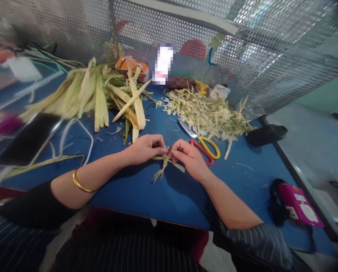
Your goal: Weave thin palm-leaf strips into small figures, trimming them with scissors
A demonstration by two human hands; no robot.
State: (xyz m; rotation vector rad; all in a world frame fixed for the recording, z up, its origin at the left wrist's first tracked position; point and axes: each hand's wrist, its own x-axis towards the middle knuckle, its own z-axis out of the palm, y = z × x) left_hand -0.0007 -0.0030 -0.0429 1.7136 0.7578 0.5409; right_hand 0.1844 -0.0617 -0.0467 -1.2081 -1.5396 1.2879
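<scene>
My left hand (146, 148) and my right hand (189, 158) meet over the table, fingertips pinched close together. Between them is a small braided piece of corn husk (165, 164), its loose strips sticking out below and to both sides. Both hands are closed on its upper part, which the fingers partly hide. Just beyond my right hand lies a pair of scissors (204, 147) with one red and one yellow handle, blades pointing away to the left. Long dried corn husks (81, 90) are piled past my left hand.
A heap of shredded husk (205, 113) covers the back right of the blue table (146, 200). At left lie a dark-screened phone (27, 139) and a white cable (91, 141). A black object (266, 135) and a magenta box (299, 204) sit at right. A perforated metal panel (146, 22) stands behind.
</scene>
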